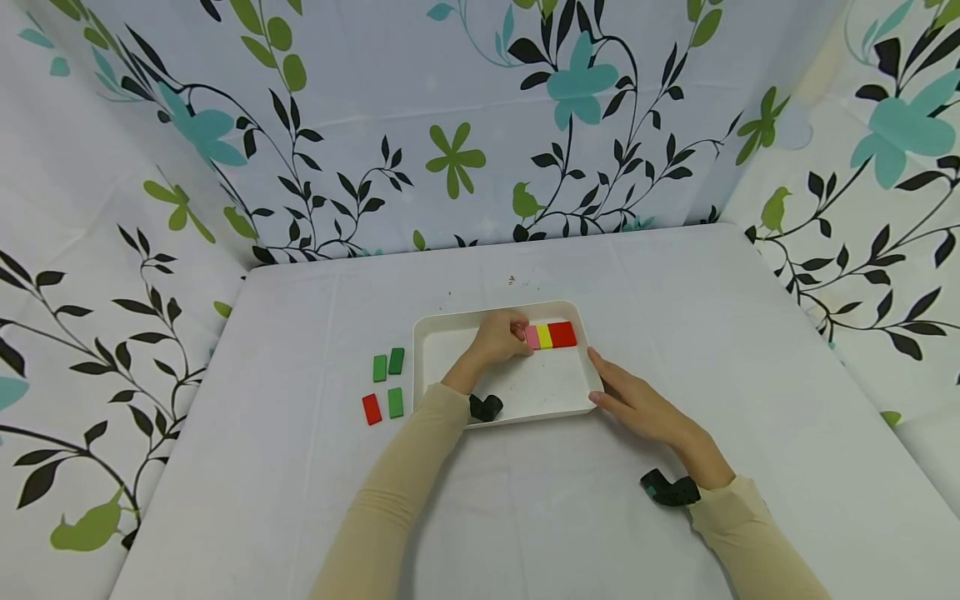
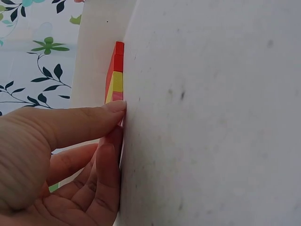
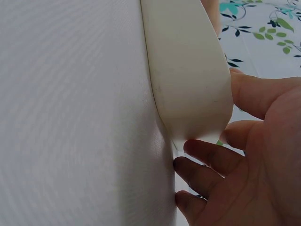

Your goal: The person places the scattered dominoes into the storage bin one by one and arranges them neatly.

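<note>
The left hand (image 1: 495, 337) pinches the pink rectangular block (image 1: 532, 337) in the white rectangular tray (image 1: 547, 383), apparently aligning it, the right hand (image 1: 637, 404), fingers relaxed, touches the tray's side, and gentle release seems needed next.

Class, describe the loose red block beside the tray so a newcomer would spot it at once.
Start at the white tray in the head view. Outside its left edge lie four blocks; take the one at the near left corner. That red block is the only one there that isn't green.
</note>
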Demonstrator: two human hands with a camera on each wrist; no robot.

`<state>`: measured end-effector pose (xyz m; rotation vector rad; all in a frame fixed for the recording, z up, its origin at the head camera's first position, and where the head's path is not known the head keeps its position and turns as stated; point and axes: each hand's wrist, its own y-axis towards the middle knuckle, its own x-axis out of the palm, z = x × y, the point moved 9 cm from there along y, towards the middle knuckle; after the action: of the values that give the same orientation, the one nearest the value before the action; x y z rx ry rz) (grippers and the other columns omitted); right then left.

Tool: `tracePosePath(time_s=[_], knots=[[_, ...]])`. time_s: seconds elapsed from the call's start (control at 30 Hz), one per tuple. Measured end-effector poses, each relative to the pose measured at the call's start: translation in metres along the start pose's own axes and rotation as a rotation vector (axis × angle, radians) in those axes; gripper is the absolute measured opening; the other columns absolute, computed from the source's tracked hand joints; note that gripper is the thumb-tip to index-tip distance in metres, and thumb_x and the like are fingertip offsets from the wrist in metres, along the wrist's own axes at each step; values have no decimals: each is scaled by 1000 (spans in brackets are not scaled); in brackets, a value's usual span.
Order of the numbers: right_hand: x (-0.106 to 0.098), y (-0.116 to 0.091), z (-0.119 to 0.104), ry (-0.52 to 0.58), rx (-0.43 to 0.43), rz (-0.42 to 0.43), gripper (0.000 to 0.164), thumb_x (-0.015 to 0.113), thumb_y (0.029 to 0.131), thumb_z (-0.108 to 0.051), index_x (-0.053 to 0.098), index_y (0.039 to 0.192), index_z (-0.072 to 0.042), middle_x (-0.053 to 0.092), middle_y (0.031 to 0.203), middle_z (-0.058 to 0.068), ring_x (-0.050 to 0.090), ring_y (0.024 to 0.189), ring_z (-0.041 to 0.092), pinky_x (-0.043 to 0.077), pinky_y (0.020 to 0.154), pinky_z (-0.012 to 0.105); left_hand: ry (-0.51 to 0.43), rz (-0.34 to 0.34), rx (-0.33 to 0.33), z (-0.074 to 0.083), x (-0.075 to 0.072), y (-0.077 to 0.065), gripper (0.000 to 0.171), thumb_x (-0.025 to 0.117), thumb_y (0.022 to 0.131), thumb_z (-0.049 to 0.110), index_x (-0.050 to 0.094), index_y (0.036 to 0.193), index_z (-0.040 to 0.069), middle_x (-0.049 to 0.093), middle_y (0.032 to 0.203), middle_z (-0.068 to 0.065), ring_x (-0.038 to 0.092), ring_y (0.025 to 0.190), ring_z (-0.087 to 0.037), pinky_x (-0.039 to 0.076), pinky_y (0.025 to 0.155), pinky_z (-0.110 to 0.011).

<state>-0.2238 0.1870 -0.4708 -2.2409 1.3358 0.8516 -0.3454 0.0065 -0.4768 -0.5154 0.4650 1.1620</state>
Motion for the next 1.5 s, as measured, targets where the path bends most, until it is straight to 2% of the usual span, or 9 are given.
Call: tracePosePath(time_s=[0.23,0.53,0.67,0.9,1.03,1.17,1.33,1.43,1.5], knots=[[1,0,0,9,1,-4,73,53,101,-33,13,157,-9,20,161,17,22,147,39,25,115,57,5,3,6,2,-2,-2,52,81,76,3,62,124,-3,62,87,-8,53,77,-16,43,63,-19],[3,1,-1,14,-14,-5,72,53,101,-31,13,157,-8,20,161,19,23,147,40,26,114,57,27,60,188,35,-25,-15,47,77,81,8,64,126,1,67,100,-17,64,85,-24,52,73,-26],[2,2,-1,2,-20,4,72,53,101,-30,14,157,-6,20,161,20,23,147,41,25,114,58,-6,82,261,54,-48,-34,45,77,83,10,64,125,2,66,106,-20,65,85,-25,54,73,-28],[2,2,0,1,-14,-3,72,52,101,-31,12,157,-8,19,161,18,22,148,39,24,115,57,-80,205,325,69,-110,-84,46,78,81,8,64,125,2,64,108,-18,67,85,-27,56,78,-36],[2,1,1,9,-8,-6,72,51,102,-32,11,157,-10,18,162,17,21,148,38,24,115,57,-77,277,300,62,-142,-112,47,78,81,7,64,126,3,64,111,-18,66,87,-28,55,80,-40],[2,1,2,6,-8,-6,72,51,102,-32,11,158,-12,18,162,17,22,148,39,24,115,58,-39,329,247,43,-167,-135,49,78,81,8,63,128,6,63,115,-17,66,91,-28,54,80,-37],[2,0,3,6,-3,-3,72,51,101,-33,11,158,-12,18,162,17,22,147,40,25,115,58,22,372,177,13,-191,-157,53,78,81,7,60,131,7,61,121,-16,65,97,-29,53,79,-24],[2,0,3,8,-2,-2,72,51,101,-33,11,158,-13,18,162,17,22,147,40,24,115,58,23,392,136,-5,-201,-167,57,78,82,9,57,135,9,58,124,-15,63,100,-30,48,77,-14],[2,1,3,10,-5,-1,72,52,101,-33,11,158,-12,18,162,17,22,148,40,24,115,58,20,395,114,-16,-205,-175,61,78,82,11,54,138,10,56,126,-16,62,103,-31,47,77,-13]])
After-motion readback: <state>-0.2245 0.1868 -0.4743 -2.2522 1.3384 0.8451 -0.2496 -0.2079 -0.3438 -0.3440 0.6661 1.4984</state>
